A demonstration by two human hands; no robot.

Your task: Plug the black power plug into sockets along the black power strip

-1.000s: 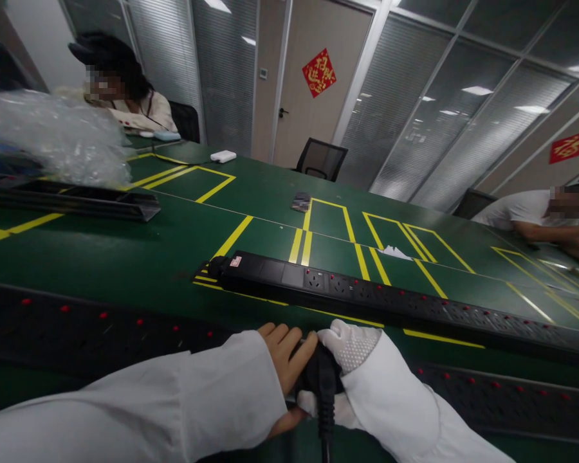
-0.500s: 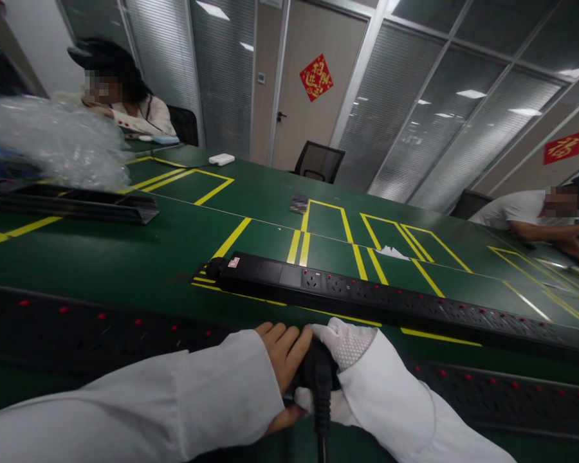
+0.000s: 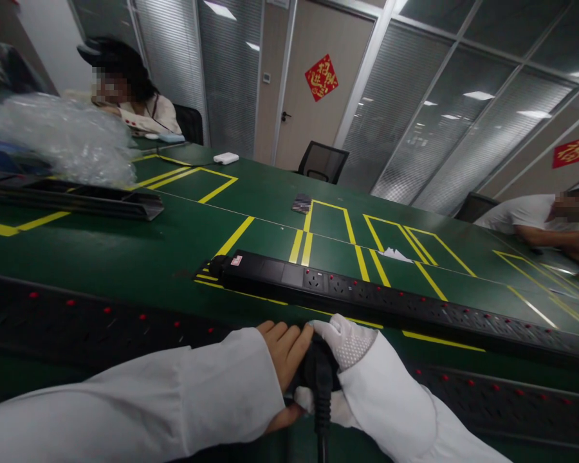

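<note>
A long black power strip (image 3: 101, 328) with red indicator dots runs across the near side, passing under both hands. My bare left hand (image 3: 284, 355) is closed around it, fingers over the far edge and thumb on the near side. Beside it, my right hand (image 3: 345, 339), in a white dotted glove, is closed around a black plug (image 3: 321, 373) against the strip. The plug's cable hangs straight down towards me. Whether the pins are fully in a socket is hidden. Farther off lies a second black power strip (image 3: 313, 279) with a small label at its left end.
The green table (image 3: 174, 251) carries yellow tape outlines. At the left are a black metal channel (image 3: 101, 202) and clear plastic wrap (image 3: 77, 138). A white scrap (image 3: 395, 255) and a small white box (image 3: 226, 158) lie farther back. Other people sit at the far left and right.
The view has shifted slightly, so the background sits a little farther right. Both hands keep the same grip on the strip and the plug.
</note>
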